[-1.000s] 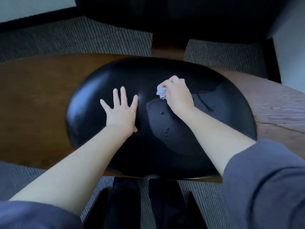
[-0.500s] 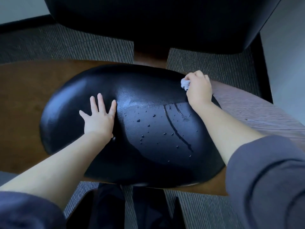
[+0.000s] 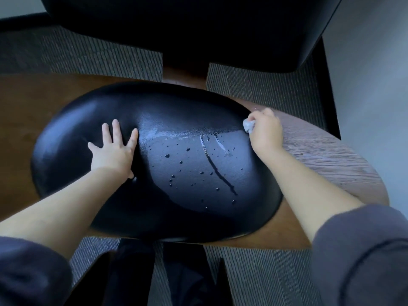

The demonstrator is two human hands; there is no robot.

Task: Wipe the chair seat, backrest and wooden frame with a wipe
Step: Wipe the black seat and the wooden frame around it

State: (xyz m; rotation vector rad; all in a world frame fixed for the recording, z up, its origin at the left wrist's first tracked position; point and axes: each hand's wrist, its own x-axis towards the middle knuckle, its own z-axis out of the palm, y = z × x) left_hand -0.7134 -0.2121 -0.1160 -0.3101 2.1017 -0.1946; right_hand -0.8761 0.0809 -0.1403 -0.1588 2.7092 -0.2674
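Observation:
The black padded chair seat [image 3: 92, 120] fills the middle of the view, set on a brown wooden frame [image 3: 331, 164]. Water droplets and a wet streak lie on the seat's right half. My left hand [image 3: 114, 149] rests flat on the seat's left-centre, fingers spread. At the seat's far right edge, where the pad meets the wood, my right hand [image 3: 266, 131] grips a crumpled white wipe [image 3: 248, 125]. The black backrest [image 3: 198, 29] rises across the top of the view.
Grey ribbed carpet [image 3: 88, 56] surrounds the chair. A pale wall [image 3: 371, 74] with a dark skirting board stands close on the right. My dark trouser legs [image 3: 141, 272] show below the seat's front edge.
My right hand has drawn the wipe from the seat's middle to its right edge, leaving a wet band. My left hand has stayed flat on the seat. The camera has shifted.

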